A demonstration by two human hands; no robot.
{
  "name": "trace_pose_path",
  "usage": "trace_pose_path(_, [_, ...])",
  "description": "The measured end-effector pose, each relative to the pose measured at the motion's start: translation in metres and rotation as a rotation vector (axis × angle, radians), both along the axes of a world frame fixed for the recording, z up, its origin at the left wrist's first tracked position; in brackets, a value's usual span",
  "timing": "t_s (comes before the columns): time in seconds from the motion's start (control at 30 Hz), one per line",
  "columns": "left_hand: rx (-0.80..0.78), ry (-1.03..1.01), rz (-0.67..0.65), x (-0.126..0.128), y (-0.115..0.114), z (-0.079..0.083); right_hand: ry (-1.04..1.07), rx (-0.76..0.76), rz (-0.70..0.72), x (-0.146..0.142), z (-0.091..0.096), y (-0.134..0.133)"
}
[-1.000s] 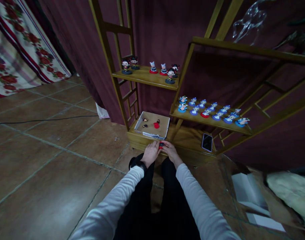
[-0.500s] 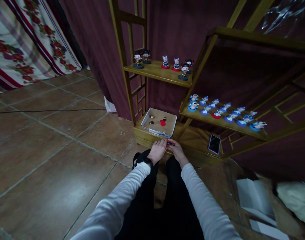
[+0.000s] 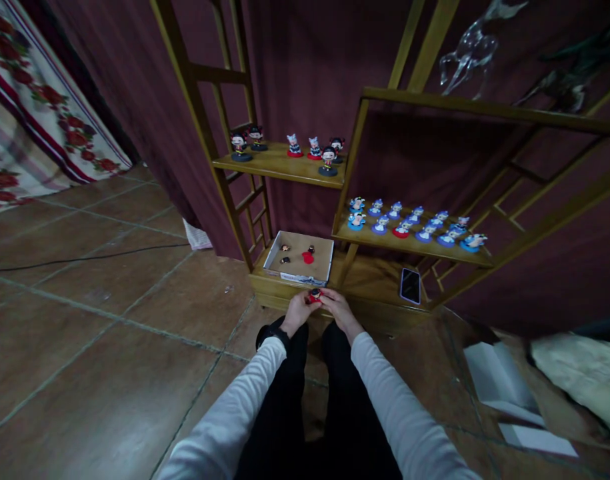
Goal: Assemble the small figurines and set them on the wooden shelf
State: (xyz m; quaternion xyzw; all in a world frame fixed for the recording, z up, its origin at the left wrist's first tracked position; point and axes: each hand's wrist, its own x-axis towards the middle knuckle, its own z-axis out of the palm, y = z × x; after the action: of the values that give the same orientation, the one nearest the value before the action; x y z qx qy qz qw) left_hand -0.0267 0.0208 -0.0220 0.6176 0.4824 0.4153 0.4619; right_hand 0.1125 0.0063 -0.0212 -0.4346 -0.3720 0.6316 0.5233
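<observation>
Between my two hands is a small red-and-black figurine, held just in front of the low shelf edge. My left hand grips its left side, fingers closed. From the other side my right hand pinches it, with the fingertips bent round. Fingers cover part of the figurine. Right beyond the hands, a shallow cardboard box stands on the bottom shelf. Inside it lie a red piece and several small dark figurine parts.
Dark-haired figurines and small red-based figures stand on the upper left shelf. Several blue-and-white figurines line the right shelf. Below lies a phone. A glass deer is up top; a white box sits on the floor.
The view has shifted, so the shelves appear further left and the glass deer is in sight. The figurine now faces up between my fingertips; my left hand no longer covers so much of it.
</observation>
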Motion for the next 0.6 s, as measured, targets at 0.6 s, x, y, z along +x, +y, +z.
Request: trace_pose_path(0.6, [-0.225,-0.225,0.021,0.0005,0.0066,-0.0037,-0.046,0.002,-0.025,-0.0052,-0.0029,0.0037])
